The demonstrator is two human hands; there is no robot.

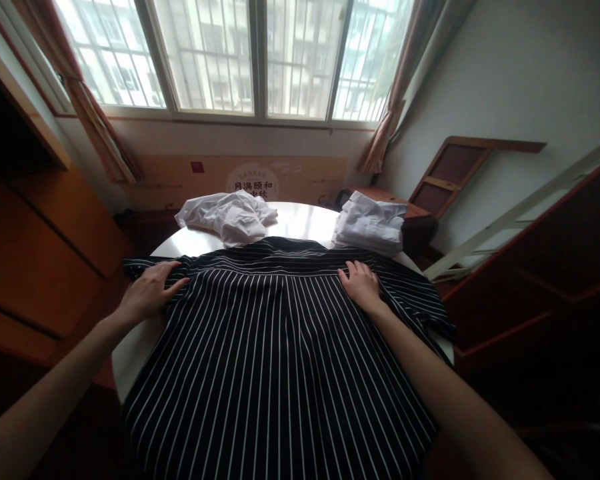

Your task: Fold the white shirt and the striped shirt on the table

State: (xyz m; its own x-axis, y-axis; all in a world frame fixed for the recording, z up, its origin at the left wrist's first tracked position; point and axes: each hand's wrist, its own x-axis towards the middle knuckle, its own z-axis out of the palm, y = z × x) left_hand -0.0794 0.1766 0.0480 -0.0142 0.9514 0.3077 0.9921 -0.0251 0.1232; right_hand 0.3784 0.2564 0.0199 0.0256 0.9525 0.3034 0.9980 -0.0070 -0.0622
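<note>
The striped shirt (280, 347) lies spread flat, unfolded, on the counter (300, 223). Left hand (150, 293) at 9 o'clock and right hand (363, 287) at 3 press it, fingers apart, gripping nothing; folding seems barely begun.

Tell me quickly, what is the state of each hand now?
Left hand: open, lying flat on the striped shirt, holding nothing.
Right hand: open, fingers spread, pressing flat on the same shirt, holding nothing.
</note>
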